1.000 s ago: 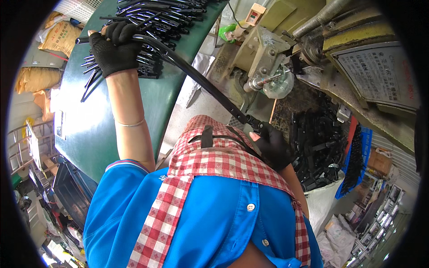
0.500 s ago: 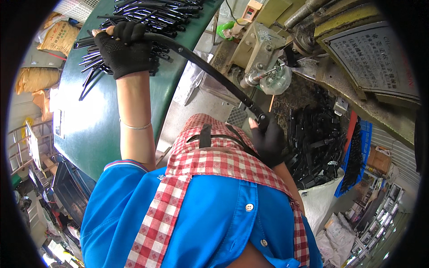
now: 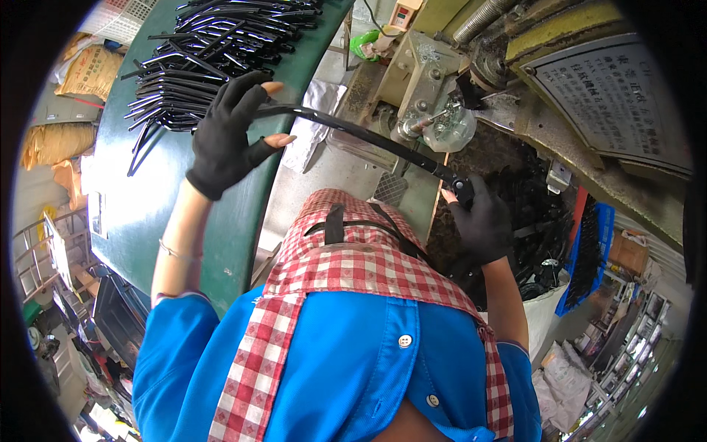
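A long black bent metal tube (image 3: 361, 132) spans the gap between the green table and the machine. My right hand (image 3: 482, 225), in a black glove with bare fingertips, is closed around its jointed lower right end. My left hand (image 3: 228, 140), gloved alike, is over the table edge beside the tube's other end. Its thumb and fingers are spread apart, not wrapped round the tube. Behind it, a pile of similar black tubes (image 3: 213, 55) lies on the green table (image 3: 191, 243).
At the right stands a greasy machine with a metal plate (image 3: 611, 96) and a clear plastic bag (image 3: 449, 129) hanging on it. Many black parts (image 3: 530, 199) lie below, beside a blue crate (image 3: 589, 258). A foot pedal (image 3: 390, 189) is on the floor.
My left hand has let go of the tube's far end and moved nearer, its fingers opening. My right hand has shifted right and slightly up with the tube.
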`<state>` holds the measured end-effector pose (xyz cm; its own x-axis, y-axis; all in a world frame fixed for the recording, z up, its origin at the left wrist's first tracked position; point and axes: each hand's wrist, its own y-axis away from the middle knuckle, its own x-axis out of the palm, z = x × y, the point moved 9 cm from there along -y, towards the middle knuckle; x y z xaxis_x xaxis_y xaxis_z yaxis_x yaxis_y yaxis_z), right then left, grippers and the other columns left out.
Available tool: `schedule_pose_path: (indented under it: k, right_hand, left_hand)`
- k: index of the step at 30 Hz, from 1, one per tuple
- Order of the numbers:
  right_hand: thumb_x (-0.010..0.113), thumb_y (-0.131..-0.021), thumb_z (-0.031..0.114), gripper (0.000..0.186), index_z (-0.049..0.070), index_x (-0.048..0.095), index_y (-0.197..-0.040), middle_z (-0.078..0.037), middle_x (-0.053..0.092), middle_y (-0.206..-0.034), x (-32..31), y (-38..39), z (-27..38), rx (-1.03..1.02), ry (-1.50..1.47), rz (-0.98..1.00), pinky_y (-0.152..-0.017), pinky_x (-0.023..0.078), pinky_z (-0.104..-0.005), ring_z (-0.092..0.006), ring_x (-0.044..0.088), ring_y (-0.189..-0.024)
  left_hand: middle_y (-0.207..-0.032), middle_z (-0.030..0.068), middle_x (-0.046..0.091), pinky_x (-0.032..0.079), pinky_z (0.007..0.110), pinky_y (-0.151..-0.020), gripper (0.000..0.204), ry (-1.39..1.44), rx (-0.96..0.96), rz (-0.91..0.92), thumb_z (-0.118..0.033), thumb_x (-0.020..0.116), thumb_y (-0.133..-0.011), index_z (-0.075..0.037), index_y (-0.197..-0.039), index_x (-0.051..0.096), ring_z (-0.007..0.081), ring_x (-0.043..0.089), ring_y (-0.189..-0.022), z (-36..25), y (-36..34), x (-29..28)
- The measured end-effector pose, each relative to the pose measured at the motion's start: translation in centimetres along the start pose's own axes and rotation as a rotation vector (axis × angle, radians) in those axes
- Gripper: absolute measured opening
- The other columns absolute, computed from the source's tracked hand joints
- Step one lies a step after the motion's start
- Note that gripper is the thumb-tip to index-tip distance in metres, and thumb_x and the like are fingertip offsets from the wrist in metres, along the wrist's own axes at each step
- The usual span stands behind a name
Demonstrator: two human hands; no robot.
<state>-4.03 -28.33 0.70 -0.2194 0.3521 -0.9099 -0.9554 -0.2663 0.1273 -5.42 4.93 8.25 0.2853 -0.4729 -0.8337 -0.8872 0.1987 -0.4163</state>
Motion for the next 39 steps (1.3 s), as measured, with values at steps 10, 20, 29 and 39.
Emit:
schedule_pose_path:
  k: [10, 20, 29, 39]
  right_hand:
    - [0.072, -0.081, 0.027, 0.031, 0.002, 0.060, -0.094, -0.016, 0.057, -0.063, -0.6, -1.0, 0.6, -0.178, -0.183, 0.097, -0.051, 0.040, -0.0416, -0.0367, 0.056, -0.057]
    - [0.069, -0.083, 0.036, 0.038, 0.004, 0.059, -0.101, -0.018, 0.063, -0.070, -1.7, -2.5, 2.7, -0.132, 0.006, 0.003, -0.058, 0.049, -0.0439, -0.0372, 0.063, -0.067]
    - [0.067, -0.085, 0.036, 0.038, 0.005, 0.060, -0.106, -0.017, 0.064, -0.079, -4.6, -5.3, 3.8, -0.286, 0.252, -0.166, -0.065, 0.049, -0.0413, -0.0356, 0.063, -0.074]
    - [0.065, -0.084, 0.040, 0.043, 0.004, 0.061, -0.106, -0.017, 0.063, -0.094, -4.5, -6.9, 3.5, -0.350, 0.172, -0.222, -0.075, 0.048, -0.0409, -0.0351, 0.061, -0.088]
  left_hand:
    - [-0.058, 0.0168, 0.055, 0.042, 0.044, -0.049, 0.042, -0.110, -0.052, 0.280, -0.049, 0.057, -0.088, -0.007, -0.092, 0.064, 0.0372, 0.058, -0.055, 5.4, 0.1, 3.0]
    - [-0.061, 0.0210, 0.053, 0.041, 0.044, -0.055, 0.044, 0.090, -0.271, 0.463, -0.045, 0.051, -0.093, -0.003, -0.094, 0.065, 0.0384, 0.054, -0.057, 7.0, 1.9, 5.0]
    - [-0.049, 0.0076, 0.046, 0.039, 0.034, -0.048, 0.048, 0.314, -0.373, 0.363, -0.046, 0.051, -0.094, 0.000, -0.091, 0.065, 0.0178, 0.049, -0.044, 9.3, 0.4, 5.3]
    - [-0.059, 0.0121, 0.058, 0.045, 0.036, -0.054, 0.045, 0.129, -0.213, 0.315, -0.046, 0.052, -0.093, -0.004, -0.100, 0.067, 0.0257, 0.058, -0.052, 9.9, -3.9, 4.5]
